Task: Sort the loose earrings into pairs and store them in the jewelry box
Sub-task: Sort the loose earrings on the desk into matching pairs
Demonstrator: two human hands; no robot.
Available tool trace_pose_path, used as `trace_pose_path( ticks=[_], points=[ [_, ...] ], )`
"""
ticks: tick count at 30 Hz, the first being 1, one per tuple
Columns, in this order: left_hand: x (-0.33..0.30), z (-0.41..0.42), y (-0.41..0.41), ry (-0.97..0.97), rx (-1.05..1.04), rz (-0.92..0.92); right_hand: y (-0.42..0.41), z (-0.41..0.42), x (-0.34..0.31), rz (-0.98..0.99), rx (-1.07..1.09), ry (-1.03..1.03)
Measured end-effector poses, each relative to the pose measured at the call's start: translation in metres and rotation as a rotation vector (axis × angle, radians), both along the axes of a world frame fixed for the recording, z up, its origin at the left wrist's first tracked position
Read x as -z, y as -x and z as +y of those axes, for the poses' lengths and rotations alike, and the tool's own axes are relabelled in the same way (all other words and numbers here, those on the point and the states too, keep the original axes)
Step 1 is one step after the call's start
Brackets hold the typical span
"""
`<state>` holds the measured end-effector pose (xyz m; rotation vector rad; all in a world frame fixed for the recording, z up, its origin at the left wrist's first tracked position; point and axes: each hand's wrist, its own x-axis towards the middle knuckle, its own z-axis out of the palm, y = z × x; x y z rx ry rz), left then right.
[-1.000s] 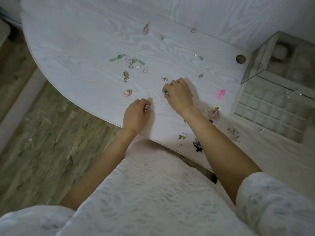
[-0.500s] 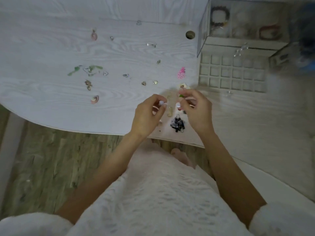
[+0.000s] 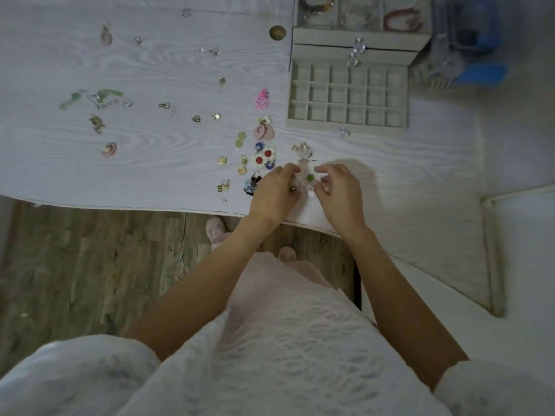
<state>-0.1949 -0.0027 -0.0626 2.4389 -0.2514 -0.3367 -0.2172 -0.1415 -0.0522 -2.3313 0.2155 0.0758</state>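
Both hands are low at the table's front edge, close together. My left hand (image 3: pixel 274 192) pinches a small dark green earring at its fingertips. My right hand (image 3: pixel 339 190) has curled fingers around a small pale earring. Between them on the table lies a pale earring with a green bead (image 3: pixel 310 177). The open jewelry box (image 3: pixel 348 123) with its grid of small compartments stands beyond, at the upper right. Several loose earrings are scattered over the white table (image 3: pixel 150 151): a pink flower one (image 3: pixel 262 100), white flowers with red centres (image 3: pixel 264 156), green leaf ones (image 3: pixel 90 97).
The box's glass lid (image 3: pixel 357 13) stands up behind it, with bracelets seen through it. A blue object (image 3: pixel 477 55) sits at the far right. A round brass hole cover (image 3: pixel 277 33) is left of the box. Wooden floor and slippered feet (image 3: pixel 217 232) lie below the table edge.
The view swung right and down. Both hands came together from the table's left middle, lifted small earrings, then lowered to the table front beside a cluster of earrings.
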Motion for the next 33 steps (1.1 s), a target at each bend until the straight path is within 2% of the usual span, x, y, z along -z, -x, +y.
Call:
trace_pose_path(
  ticks=[2, 7, 17, 20, 24, 28, 31, 33],
  points=[
    [0.000, 0.002, 0.004, -0.023, 0.006, -0.023, 0.006, -0.008, -0.002, -0.005, -0.007, 0.054],
    [0.001, -0.002, 0.007, -0.056, -0.019, -0.019, 0.008, -0.003, 0.004, 0.140, -0.080, 0.075],
    [-0.001, -0.002, 0.004, -0.006, -0.068, -0.015, 0.000, 0.011, -0.001, 0.163, -0.154, 0.081],
    [-0.020, 0.018, 0.001, 0.050, -0.046, -0.043, -0.005, 0.008, -0.013, 0.126, -0.269, 0.185],
    [-0.049, 0.063, 0.001, 0.028, 0.036, -0.166, -0.024, 0.014, -0.035, 0.027, -0.445, 0.291],
    [-0.052, 0.127, -0.003, -0.045, -0.205, -0.306, -0.068, 0.048, -0.053, -0.081, -0.615, 0.334],
    [-0.041, 0.176, -0.011, -0.052, -0.485, -0.252, -0.103, 0.085, -0.058, -0.154, -0.699, 0.321],
    [-0.031, 0.213, -0.021, 0.053, -0.697, -0.172, -0.127, 0.118, -0.053, -0.171, -0.740, 0.311]
  ],
)
